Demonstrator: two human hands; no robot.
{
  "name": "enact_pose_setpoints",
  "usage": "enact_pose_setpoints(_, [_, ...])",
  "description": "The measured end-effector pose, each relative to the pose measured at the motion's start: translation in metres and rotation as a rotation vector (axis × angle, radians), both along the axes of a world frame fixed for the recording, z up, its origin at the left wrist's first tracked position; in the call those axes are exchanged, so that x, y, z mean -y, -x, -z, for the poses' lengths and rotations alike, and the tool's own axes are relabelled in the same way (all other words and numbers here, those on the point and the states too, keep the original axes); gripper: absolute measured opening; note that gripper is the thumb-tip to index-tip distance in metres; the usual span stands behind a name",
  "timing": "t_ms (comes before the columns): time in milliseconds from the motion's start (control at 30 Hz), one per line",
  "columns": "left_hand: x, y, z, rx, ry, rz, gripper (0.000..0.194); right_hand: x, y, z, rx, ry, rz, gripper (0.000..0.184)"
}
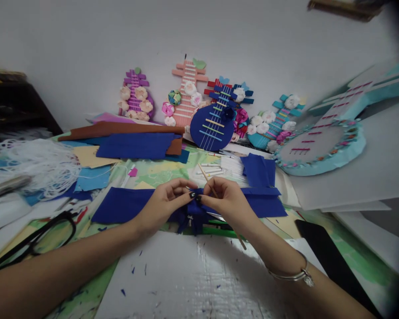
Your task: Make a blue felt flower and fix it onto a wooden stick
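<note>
Both hands meet at the middle of the table over a small dark blue piece of paper or cloth (194, 212) with ragged, folded edges. My left hand (168, 199) pinches it between thumb and fingers from the left. Opposite, my right hand (224, 195) grips the same piece with its fingertips. A thin wooden stick (242, 243) runs slantwise through my right hand, its upper end poking out above the fingers. Long flat blue strips (123, 204) lie behind the hands. Beneath them is a white board (153, 270) strewn with blue scraps.
Decorated toy lutes lean against the wall, among them a dark blue one (211, 126) and a large light-blue one (352, 153) on the right. White cord (40, 166) is heaped on the left, near black-handled scissors (55, 235). A black flat bar (332, 261) lies at right.
</note>
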State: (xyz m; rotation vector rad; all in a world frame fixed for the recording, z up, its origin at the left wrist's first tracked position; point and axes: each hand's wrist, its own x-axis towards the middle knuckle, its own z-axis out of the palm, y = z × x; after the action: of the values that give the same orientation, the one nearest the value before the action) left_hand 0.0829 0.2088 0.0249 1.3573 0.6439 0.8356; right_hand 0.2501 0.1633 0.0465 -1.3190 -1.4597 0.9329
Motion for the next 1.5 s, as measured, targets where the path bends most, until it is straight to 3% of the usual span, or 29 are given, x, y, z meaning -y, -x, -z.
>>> enact_pose_setpoints(333, [-0.003, 0.002, -0.004, -0.064, 0.023, -0.013, 0.019, 0.005, -0.001, -0.006, 0.316, -0.165, 0.0, 0.001])
enact_pose_setpoints(467, [-0.003, 0.002, -0.005, -0.047, 0.034, -0.081, 0.018, 0.007, -0.008, -0.013, 0.404, -0.282, -0.021, 0.018])
enact_pose_setpoints(600, [-0.003, 0.001, -0.007, -0.017, 0.079, -0.129, 0.016, 0.009, -0.014, -0.017, 0.512, -0.258, -0.064, 0.02])
enact_pose_setpoints(900, [-0.003, 0.003, -0.008, -0.03, 0.008, -0.058, 0.017, 0.011, -0.018, -0.017, 0.918, -0.241, -0.095, 0.033])
enact_pose_setpoints(1333, [0.001, 0.004, -0.012, -0.045, -0.027, -0.044, 0.018, 0.011, -0.013, -0.013, 0.933, -0.222, -0.104, 0.025])
enact_pose_setpoints(1500, [0.002, 0.005, -0.01, -0.002, 0.089, -0.098, 0.024, 0.013, -0.007, -0.012, 1.003, -0.27, -0.07, 0.027])
